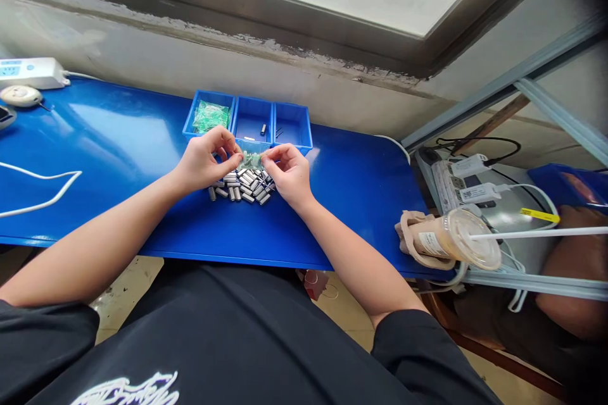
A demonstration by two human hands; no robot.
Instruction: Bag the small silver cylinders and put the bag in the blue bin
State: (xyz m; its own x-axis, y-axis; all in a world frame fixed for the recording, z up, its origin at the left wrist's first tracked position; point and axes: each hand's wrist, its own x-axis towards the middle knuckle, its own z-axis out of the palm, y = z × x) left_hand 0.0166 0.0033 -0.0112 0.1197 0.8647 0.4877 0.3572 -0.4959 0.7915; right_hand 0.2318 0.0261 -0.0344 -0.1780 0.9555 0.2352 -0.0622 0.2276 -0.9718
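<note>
My left hand [205,158] and my right hand [289,171] meet over a blue table [118,139], each pinching one end of a small clear plastic bag [251,158] with something green inside. Under and between the hands lies a heap of several small grey cylindrical parts [242,188]. Just behind the hands stand three joined blue bins. The left bin [209,115] holds green-tinted bags, the middle bin [253,119] a few small dark parts, and the right bin [292,125] a few more.
A white cable [38,190] loops over the table's left side, below white devices [28,73] at the far left. An iced drink cup with a straw [451,242] lies at the table's right edge. Chargers and cables [470,180] sit on a grey shelf. Another person's arm [574,259] shows at right.
</note>
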